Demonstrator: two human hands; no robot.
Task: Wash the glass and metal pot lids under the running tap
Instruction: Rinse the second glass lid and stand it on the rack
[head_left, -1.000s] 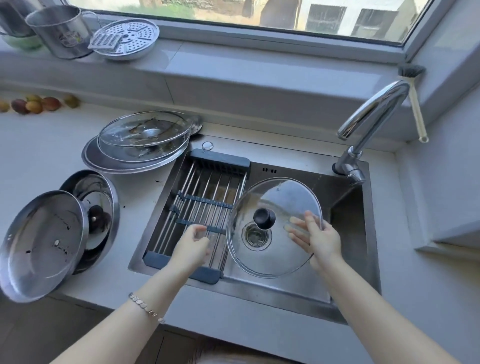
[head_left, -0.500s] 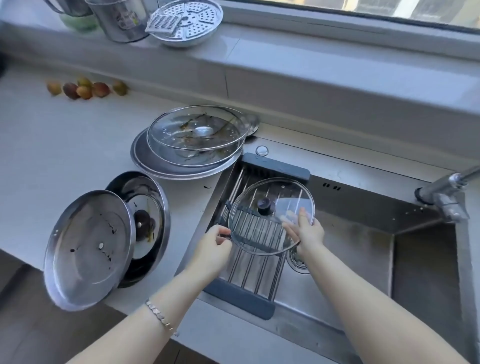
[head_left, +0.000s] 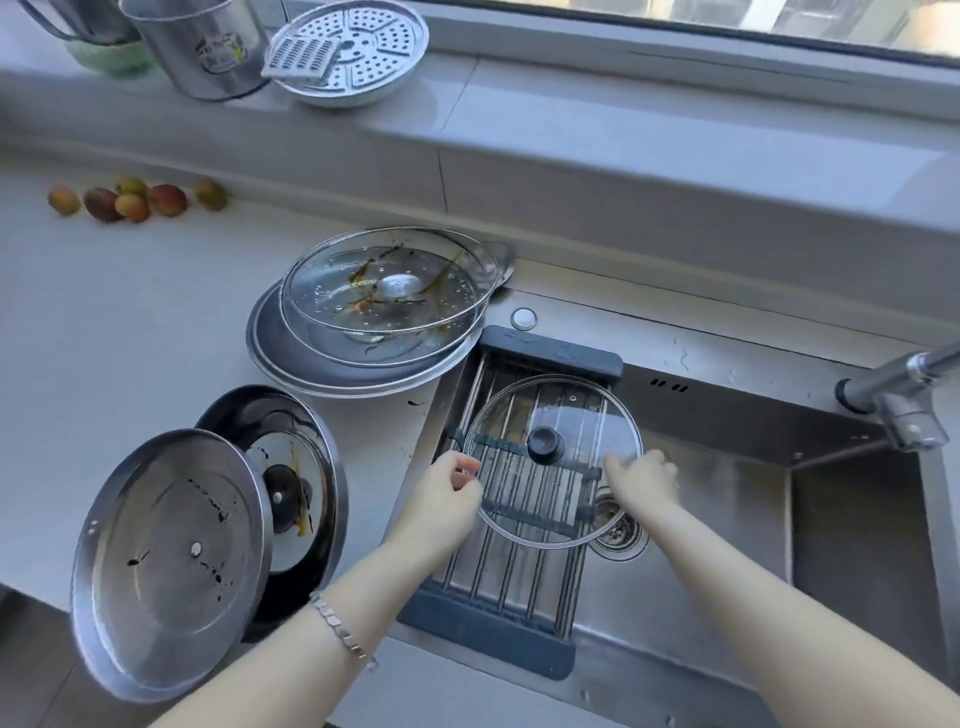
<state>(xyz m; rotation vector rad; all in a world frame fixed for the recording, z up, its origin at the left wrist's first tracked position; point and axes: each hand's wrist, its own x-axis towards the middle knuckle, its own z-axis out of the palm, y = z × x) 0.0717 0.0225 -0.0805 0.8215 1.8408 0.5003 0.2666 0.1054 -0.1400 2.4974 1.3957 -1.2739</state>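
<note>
A glass lid with a black knob (head_left: 551, 457) lies knob-up over the drying rack (head_left: 514, 545) in the sink. My left hand (head_left: 447, 491) pinches its left rim and my right hand (head_left: 641, 480) holds its right rim. A dirty glass lid (head_left: 387, 288) sits upturned on a metal lid (head_left: 311, 364) on the counter behind the sink. At the counter's front left, a metal lid (head_left: 171, 561) leans on another lid with a dark knob (head_left: 283, 467). The tap (head_left: 904, 395) is at the right edge; no water shows.
The steel sink (head_left: 727, 519) has its drain (head_left: 621, 530) just right of the rack. Several small fruits (head_left: 135, 200) lie on the counter at the back left. On the window sill stand a metal mug (head_left: 200, 47) and a perforated steamer plate (head_left: 358, 47).
The glass lid moved left from over the sink basin onto the rack and went from tilted to flat. My left hand took hold of its left rim. The view swung left.
</note>
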